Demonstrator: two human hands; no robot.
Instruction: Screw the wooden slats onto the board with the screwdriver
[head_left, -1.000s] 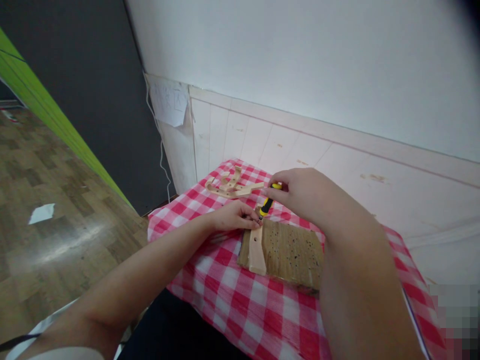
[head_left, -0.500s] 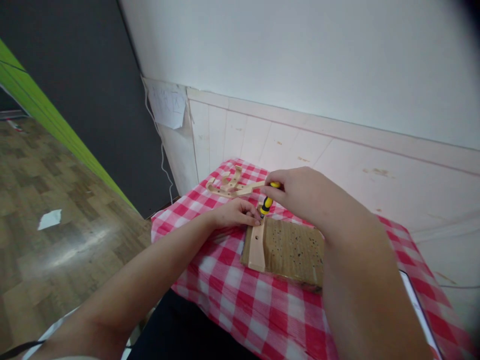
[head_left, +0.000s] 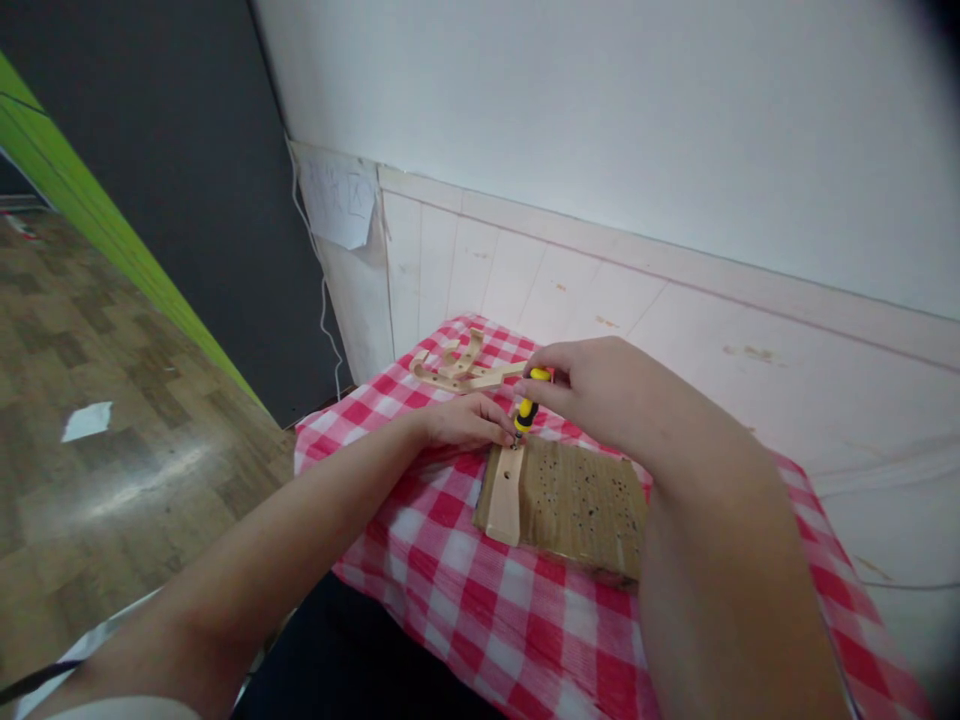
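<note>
My right hand [head_left: 566, 372] is closed around the top of a yellow and black screwdriver [head_left: 528, 410], which leans slightly. Its tip meets a pale wooden piece [head_left: 506, 500] near a hole at the far end. That piece lies along the left edge of a brown wooden board [head_left: 585, 505] pitted with many small holes. Another dark hole shows midway along it. At the far end, beside the screwdriver tip, my left hand [head_left: 469, 420] has its fingertips closed on the pale piece. Whether a screw sits between those fingers is too small to tell.
Several curved pale wooden hooks [head_left: 457, 372] lie behind my hands on the red-and-white checked tablecloth [head_left: 450, 560]. A white panelled wall [head_left: 480, 250] stands right behind the table. White paper [head_left: 87, 421] lies on the wooden floor to the left.
The view has shifted a little. The screwdriver and both hands stay at the far end of the pale piece, and the right hand's grip looks slightly turned.
</note>
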